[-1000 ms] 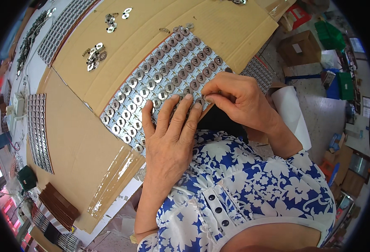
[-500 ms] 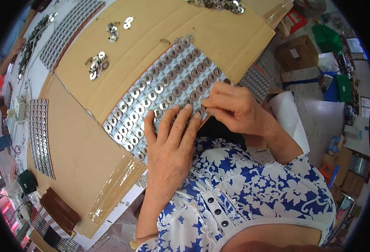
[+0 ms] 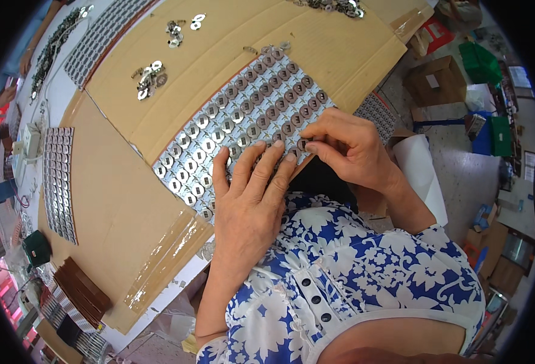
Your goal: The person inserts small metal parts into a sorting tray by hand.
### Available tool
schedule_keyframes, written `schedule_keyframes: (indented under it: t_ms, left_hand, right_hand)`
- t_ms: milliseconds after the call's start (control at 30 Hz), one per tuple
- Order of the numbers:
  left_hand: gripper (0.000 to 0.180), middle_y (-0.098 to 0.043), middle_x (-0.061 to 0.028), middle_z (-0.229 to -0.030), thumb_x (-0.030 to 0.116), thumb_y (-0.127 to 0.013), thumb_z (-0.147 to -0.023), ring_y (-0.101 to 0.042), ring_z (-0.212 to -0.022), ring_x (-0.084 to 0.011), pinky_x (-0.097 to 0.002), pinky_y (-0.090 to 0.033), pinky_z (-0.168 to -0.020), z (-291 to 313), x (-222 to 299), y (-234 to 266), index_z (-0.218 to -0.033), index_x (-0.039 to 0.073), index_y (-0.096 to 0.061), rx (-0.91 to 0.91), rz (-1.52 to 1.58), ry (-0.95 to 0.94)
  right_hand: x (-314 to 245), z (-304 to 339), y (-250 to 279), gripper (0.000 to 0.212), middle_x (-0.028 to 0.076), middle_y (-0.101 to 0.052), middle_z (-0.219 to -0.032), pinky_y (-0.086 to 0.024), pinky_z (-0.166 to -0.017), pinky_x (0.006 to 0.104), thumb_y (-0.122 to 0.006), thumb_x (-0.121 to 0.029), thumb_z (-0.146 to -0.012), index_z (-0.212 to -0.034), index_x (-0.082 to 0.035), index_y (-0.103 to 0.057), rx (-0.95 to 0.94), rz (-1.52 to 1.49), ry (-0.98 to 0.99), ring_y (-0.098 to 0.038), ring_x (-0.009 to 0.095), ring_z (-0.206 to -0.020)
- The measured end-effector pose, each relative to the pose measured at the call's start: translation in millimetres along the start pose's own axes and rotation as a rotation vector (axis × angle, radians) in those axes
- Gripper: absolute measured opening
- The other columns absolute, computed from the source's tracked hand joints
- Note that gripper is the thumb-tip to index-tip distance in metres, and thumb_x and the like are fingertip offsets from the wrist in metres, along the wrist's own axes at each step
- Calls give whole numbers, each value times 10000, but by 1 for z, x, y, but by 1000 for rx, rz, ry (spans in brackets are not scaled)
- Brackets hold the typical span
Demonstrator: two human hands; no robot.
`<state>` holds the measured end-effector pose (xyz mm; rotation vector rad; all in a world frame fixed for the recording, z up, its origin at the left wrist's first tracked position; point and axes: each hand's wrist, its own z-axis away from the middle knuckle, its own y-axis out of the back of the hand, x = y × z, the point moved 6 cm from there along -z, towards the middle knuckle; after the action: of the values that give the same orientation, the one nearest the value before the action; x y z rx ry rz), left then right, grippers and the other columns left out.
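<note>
A panel (image 3: pixel 219 136) covered with rows of round silver metal discs lies at a slant on the cardboard before me. My left hand (image 3: pixel 249 188) rests on its near edge, palm down, fingers spread over the discs. Just to the right, my right hand (image 3: pixel 352 148) is closed with thumb and forefinger pinched together at a metal disc (image 3: pixel 302 144) by the panel's near right edge. Whatever sits between those fingertips is too small and covered to make out. Small piles of loose discs (image 3: pixel 151 79) and more loose pieces (image 3: pixel 175 33) lie beyond the panel.
Cardboard (image 3: pixel 121 200) covers the table, with shiny tape along its near edge. Other disc panels lie at the left (image 3: pixel 60 182), far left (image 3: pixel 106 36) and right (image 3: pixel 376 115). Brown strips (image 3: pixel 82 291) are stacked at lower left. A carton (image 3: pixel 434 82) and green bins (image 3: pixel 480 62) stand on the right.
The view has shifted slightly, so the panel and table sit a little differently in the picture. My right fingertips still pinch at the panel's near edge; my left hand stays spread on it.
</note>
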<state>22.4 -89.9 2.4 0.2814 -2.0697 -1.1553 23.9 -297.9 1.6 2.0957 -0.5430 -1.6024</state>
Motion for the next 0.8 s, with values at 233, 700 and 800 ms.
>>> schedule_keyframes:
  t_ms: [233,700,800]
  left_hand:
    - [691,-675,-104,-1551,17,-825,-784,-615,-1442,-337,-658,-330,-1304,0,-1,1,-1464,86,-728,-47,1,12]
    - [693,-689,-92,-1549,-7,-845,-802,-628,-1438,-336,-647,-356,-1292,8,7,9,-1476,116,-738,-47,-16,20]
    - [688,-694,-90,-1544,-7,-844,-804,-630,-1435,-337,-646,-361,-1290,8,8,10,-1473,115,-742,-56,-18,25]
  right_hand:
    - [-14,-7,0,192,113,-667,-920,-522,-647,364,-813,55,-905,-1081,-9,-771,-85,133,159,-692,282,-766]
    - [79,-134,42,161,90,-755,-1072,-602,-884,462,-779,-163,-996,-1128,-75,-802,239,388,170,-764,330,-947]
    - [62,-120,44,124,88,-758,-1045,-606,-896,457,-771,-152,-1004,-1089,-66,-795,254,343,179,-765,332,-967]
